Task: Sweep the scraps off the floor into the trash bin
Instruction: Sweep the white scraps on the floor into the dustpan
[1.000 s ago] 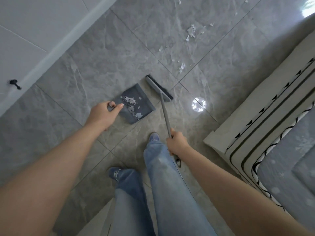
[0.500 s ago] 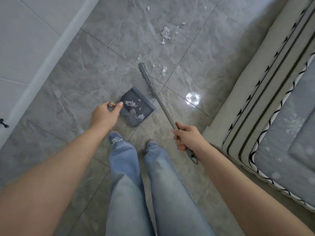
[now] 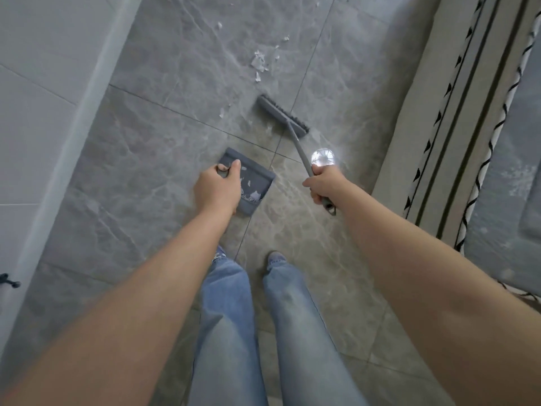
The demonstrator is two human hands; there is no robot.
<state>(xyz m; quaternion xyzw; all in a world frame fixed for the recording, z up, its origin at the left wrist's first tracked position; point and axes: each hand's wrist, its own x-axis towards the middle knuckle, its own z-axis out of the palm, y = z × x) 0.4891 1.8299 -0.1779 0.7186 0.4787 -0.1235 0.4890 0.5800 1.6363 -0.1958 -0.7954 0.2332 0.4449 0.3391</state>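
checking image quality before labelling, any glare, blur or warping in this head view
Head view: a round white glare spot burns out the floor tile beside the right hand; the left hand and dustpan look slightly motion-blurred; wide-angle distortion bends the bed edge.

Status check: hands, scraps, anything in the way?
Left hand grips dustpan; right hand grips broom. Scraps beyond broom, unswept. Trash bin unseen.

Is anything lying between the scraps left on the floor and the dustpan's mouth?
Nothing visible blocks that path. The loose scraps lie on bare tile beyond the brush head, and only open floor separates them from the dustpan, gripped by the left hand. The right hand grips the brush handle. No trash bin shows.
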